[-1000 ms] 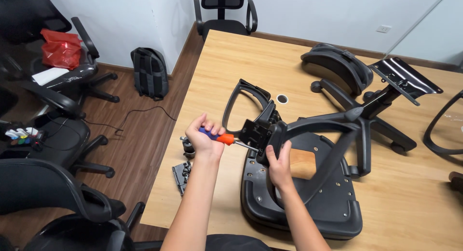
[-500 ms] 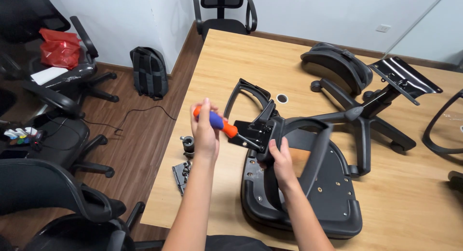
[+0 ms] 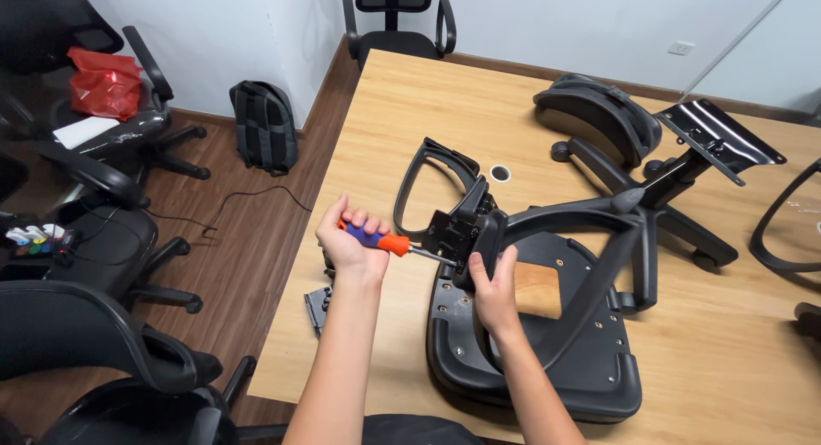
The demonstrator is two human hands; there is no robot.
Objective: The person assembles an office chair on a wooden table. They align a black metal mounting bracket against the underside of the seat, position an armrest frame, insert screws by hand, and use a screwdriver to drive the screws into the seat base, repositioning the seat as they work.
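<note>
Step in hand, by judgement: fastening an armrest bracket to an upturned chair seat; the left hand (image 3: 349, 244) is closed in a full fist round the orange-and-blue handle of a screwdriver (image 3: 385, 240), while the right hand (image 3: 489, 289) is wrapped round the lower limb of the black armrest frame (image 3: 560, 223), steadying it just above the seat pan (image 3: 599, 377)

The screwdriver lies near the left edge of the tabletop (image 3: 402, 111), above it and clear of its surface; its long axis runs nearly level, sloping slightly down from handle to tip; the tip points to the person's right, into the black bracket plate (image 3: 449, 233) at the joint of the frame; whether the tip is seated in a screw head cannot be told, the contact being too small to see

The seat pan rests underside up on the tabletop, with a square wooden patch (image 3: 537, 289) showing through the frame; a second looped armrest (image 3: 432, 184) stands just behind the bracket

Next move, by judgement: it calls for the shaft to be kept in line with the fastener, for steady pressure along that axis, and for the right hand to hold the frame from shifting; a slanted shaft could slip off the head

Elsewhere: a chair base with castors (image 3: 676, 197) well apart to the right; a backpack (image 3: 265, 124) on the floor
</note>
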